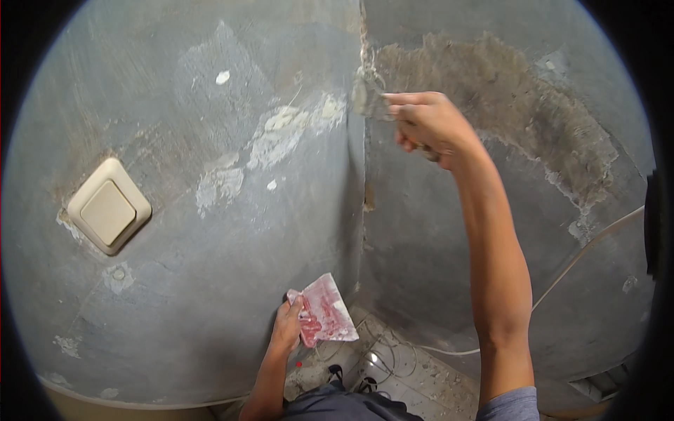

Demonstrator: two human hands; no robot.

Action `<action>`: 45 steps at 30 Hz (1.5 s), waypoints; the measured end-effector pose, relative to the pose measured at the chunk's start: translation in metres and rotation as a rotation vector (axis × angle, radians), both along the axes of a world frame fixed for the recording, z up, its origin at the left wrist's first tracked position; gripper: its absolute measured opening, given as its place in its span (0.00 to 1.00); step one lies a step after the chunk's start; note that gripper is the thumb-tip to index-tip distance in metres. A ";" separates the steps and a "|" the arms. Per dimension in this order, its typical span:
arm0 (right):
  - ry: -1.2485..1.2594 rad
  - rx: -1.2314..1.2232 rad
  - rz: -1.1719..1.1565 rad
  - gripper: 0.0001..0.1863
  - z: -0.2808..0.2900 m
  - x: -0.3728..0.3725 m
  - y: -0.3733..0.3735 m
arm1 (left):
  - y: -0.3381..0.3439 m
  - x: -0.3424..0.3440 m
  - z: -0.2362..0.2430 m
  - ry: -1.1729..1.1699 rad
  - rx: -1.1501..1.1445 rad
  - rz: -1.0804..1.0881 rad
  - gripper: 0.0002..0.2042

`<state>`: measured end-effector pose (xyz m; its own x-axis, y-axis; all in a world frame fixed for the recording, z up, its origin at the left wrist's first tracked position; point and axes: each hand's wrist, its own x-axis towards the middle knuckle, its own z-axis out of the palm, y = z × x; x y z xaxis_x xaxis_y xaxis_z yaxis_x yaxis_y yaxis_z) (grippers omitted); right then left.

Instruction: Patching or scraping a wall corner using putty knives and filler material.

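Observation:
My right hand (430, 126) is raised to the corner where two grey walls meet, its fingers closed round the handle of a putty knife (372, 97). The knife's blade, coated in grey filler and slightly blurred, lies at the corner seam, over a rough strip of chipped plaster. Lower down, my left hand (288, 324) grips a red plastic spreader (326, 312) smeared with white filler. That spreader is held out in front of the left wall, and its wide edge faces right.
A cream light switch (109, 207) sits on the left wall, near white filler patches (281, 133). Bare brown plaster (491, 98) shows on the right wall. A white cable (590, 245) runs down that wall to loose coils on the tiled floor (428, 386).

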<state>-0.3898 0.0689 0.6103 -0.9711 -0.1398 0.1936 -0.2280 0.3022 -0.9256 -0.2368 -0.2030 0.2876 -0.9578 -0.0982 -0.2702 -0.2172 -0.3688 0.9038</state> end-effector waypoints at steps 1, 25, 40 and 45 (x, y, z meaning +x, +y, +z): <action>0.003 -0.166 0.036 0.24 -0.015 0.004 0.010 | 0.000 0.001 0.001 0.009 0.020 -0.009 0.14; 0.493 0.150 0.200 0.29 -0.234 0.170 0.046 | 0.054 -0.009 0.058 -0.093 0.642 -0.349 0.16; 0.381 0.557 0.127 0.33 -0.279 0.190 0.102 | 0.049 -0.019 0.056 -0.014 0.430 -0.348 0.10; 0.230 0.181 -0.072 0.21 -0.274 0.205 0.091 | 0.054 -0.027 0.063 0.126 0.371 -0.308 0.12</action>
<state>-0.1850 0.1602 0.3360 -0.9131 -0.1242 0.3883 -0.3977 0.4807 -0.7815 -0.2637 -0.1486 0.3502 -0.9548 0.2749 -0.1135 -0.2638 -0.6067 0.7498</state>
